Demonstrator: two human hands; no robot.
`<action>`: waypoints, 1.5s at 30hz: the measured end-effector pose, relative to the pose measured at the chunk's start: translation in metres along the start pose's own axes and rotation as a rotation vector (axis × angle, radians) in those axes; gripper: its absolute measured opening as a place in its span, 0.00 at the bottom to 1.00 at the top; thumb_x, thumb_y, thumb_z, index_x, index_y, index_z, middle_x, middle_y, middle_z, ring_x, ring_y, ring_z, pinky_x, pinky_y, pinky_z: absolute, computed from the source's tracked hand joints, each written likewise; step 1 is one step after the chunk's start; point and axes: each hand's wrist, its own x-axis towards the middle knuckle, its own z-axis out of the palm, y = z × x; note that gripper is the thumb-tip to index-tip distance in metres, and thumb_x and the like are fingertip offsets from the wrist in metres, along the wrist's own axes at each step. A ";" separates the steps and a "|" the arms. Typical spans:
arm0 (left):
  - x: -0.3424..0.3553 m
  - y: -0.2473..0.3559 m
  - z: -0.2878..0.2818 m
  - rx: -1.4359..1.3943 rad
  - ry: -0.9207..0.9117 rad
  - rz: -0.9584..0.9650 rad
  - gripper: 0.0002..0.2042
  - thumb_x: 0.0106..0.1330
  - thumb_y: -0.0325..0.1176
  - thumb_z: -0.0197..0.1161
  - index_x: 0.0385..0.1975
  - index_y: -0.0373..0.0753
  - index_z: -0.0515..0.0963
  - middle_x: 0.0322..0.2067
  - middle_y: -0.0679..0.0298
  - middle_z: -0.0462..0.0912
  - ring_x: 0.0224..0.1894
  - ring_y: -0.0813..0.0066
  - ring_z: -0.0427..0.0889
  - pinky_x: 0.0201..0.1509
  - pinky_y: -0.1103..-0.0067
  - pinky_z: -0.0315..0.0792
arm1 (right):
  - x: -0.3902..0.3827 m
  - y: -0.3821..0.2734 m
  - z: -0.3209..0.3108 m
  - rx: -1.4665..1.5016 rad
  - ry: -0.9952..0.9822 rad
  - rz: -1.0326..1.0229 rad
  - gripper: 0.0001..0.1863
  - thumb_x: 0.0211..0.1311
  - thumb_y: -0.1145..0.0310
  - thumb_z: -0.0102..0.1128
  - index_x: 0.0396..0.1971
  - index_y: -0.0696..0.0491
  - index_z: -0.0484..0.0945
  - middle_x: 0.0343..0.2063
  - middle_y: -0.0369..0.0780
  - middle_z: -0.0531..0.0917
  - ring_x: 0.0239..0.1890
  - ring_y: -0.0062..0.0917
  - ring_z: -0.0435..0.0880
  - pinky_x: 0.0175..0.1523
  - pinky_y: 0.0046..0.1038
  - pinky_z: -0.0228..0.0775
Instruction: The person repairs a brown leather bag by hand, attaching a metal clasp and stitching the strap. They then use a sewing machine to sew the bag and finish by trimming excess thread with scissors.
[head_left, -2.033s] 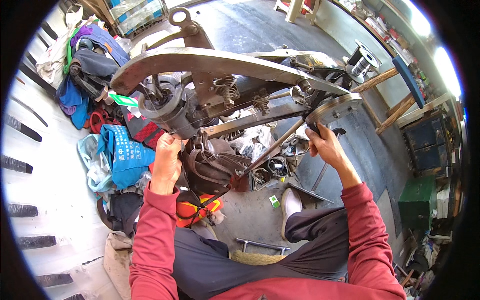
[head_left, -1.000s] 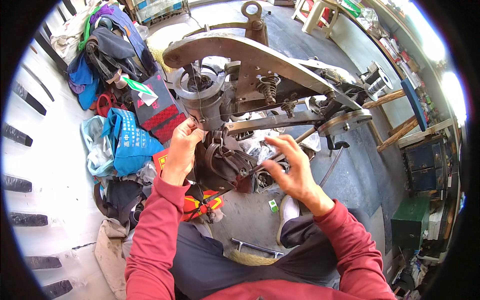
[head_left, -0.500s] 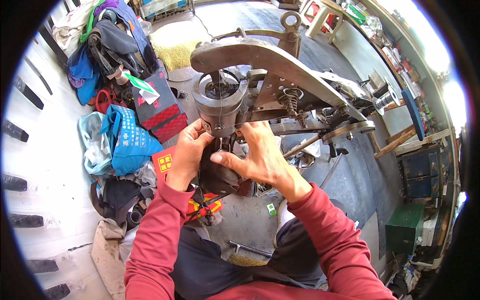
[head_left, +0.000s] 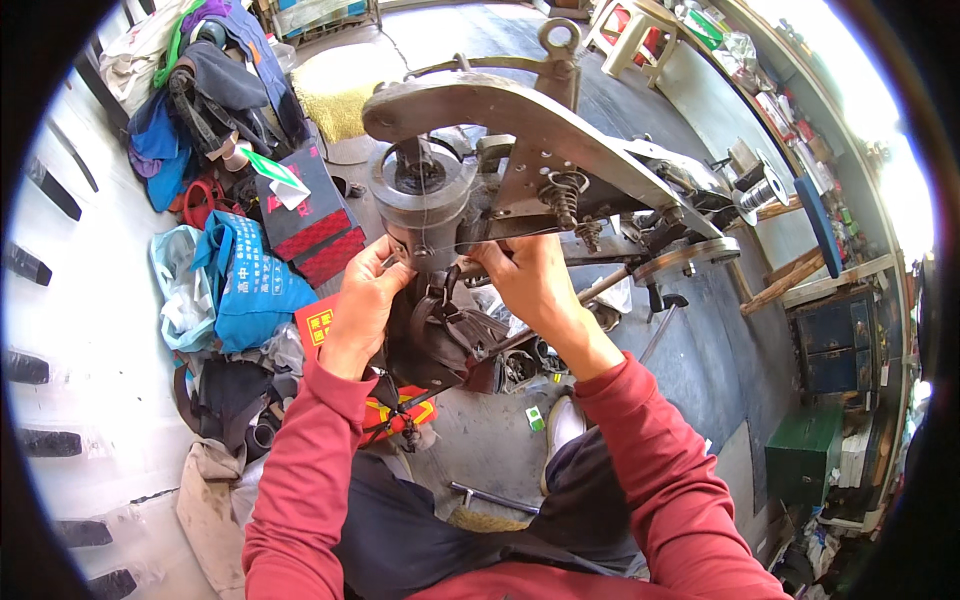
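Note:
A heavy metal machine (head_left: 500, 105) with a curved arm, springs and a flywheel (head_left: 675, 262) fills the upper middle. My left hand (head_left: 365, 300) has thumb and fingers pinched together at the lower left of its cylindrical head (head_left: 427, 230); what they hold is hidden. My right hand (head_left: 530, 285) is at the head's lower right, fingers curled in behind it, their tips and anything in them hidden. A thin thread runs down the head and off to the right. A dark brown leather bag (head_left: 440, 340) hangs below the head, between my hands.
At left are piled clothes (head_left: 220, 80), a blue bag (head_left: 245, 290) and dark red-patterned boxes (head_left: 315, 225). Right are a metal spool (head_left: 760, 200), a blue-topped wooden stool (head_left: 815, 225), a green box (head_left: 800, 455) and a crowded shelf (head_left: 790, 120). My legs and shoes (head_left: 565, 420) are below.
My right hand has left the flywheel at the right and moved left to the head's underside, beside my left hand. Over the last half second its thumb has drawn up toward its fingers.

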 end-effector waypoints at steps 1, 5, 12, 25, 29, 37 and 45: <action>0.000 0.002 0.000 -0.009 -0.022 0.003 0.15 0.72 0.19 0.54 0.55 0.32 0.79 0.49 0.63 0.86 0.48 0.78 0.84 0.56 0.79 0.78 | -0.007 0.002 -0.007 -0.033 -0.039 -0.020 0.12 0.67 0.67 0.66 0.37 0.64 0.87 0.24 0.47 0.87 0.28 0.27 0.86 0.37 0.30 0.76; -0.001 0.007 0.001 -0.010 -0.038 -0.020 0.13 0.73 0.21 0.56 0.54 0.32 0.79 0.49 0.64 0.86 0.48 0.78 0.84 0.56 0.79 0.77 | -0.035 0.021 -0.032 0.132 0.247 -0.376 0.12 0.68 0.67 0.67 0.30 0.62 0.85 0.25 0.44 0.86 0.27 0.31 0.85 0.37 0.32 0.76; 0.005 0.004 -0.007 -0.023 -0.072 0.001 0.09 0.73 0.25 0.62 0.50 0.34 0.81 0.48 0.67 0.85 0.50 0.82 0.81 0.60 0.80 0.73 | -0.086 0.105 -0.142 -0.178 0.087 0.471 0.20 0.67 0.59 0.69 0.22 0.60 0.79 0.15 0.38 0.81 0.17 0.19 0.79 0.24 0.27 0.70; 0.006 0.006 -0.010 -0.002 -0.081 -0.010 0.13 0.72 0.25 0.64 0.54 0.33 0.80 0.50 0.65 0.86 0.52 0.79 0.82 0.62 0.79 0.73 | -0.101 0.172 -0.125 0.123 0.068 0.596 0.14 0.73 0.60 0.61 0.35 0.57 0.75 0.18 0.34 0.76 0.15 0.18 0.72 0.19 0.26 0.65; 0.006 0.006 -0.011 -0.018 -0.095 -0.006 0.14 0.71 0.24 0.64 0.55 0.32 0.79 0.51 0.64 0.86 0.52 0.79 0.82 0.62 0.79 0.73 | -0.101 0.129 -0.126 0.064 0.156 0.393 0.14 0.73 0.61 0.61 0.38 0.59 0.78 0.19 0.34 0.76 0.16 0.16 0.70 0.21 0.25 0.64; 0.010 0.005 -0.017 0.019 -0.127 0.013 0.14 0.72 0.23 0.63 0.55 0.32 0.79 0.50 0.65 0.86 0.50 0.81 0.82 0.61 0.81 0.73 | -0.099 0.162 -0.221 -0.213 0.556 0.287 0.08 0.73 0.69 0.61 0.36 0.58 0.76 0.21 0.33 0.74 0.18 0.17 0.68 0.25 0.25 0.64; 0.010 0.010 -0.012 0.081 -0.153 -0.011 0.14 0.75 0.26 0.60 0.58 0.34 0.77 0.53 0.67 0.84 0.54 0.81 0.79 0.65 0.79 0.69 | -0.109 0.230 -0.142 -0.067 0.162 0.548 0.11 0.73 0.65 0.61 0.37 0.58 0.75 0.18 0.36 0.76 0.14 0.20 0.74 0.19 0.28 0.65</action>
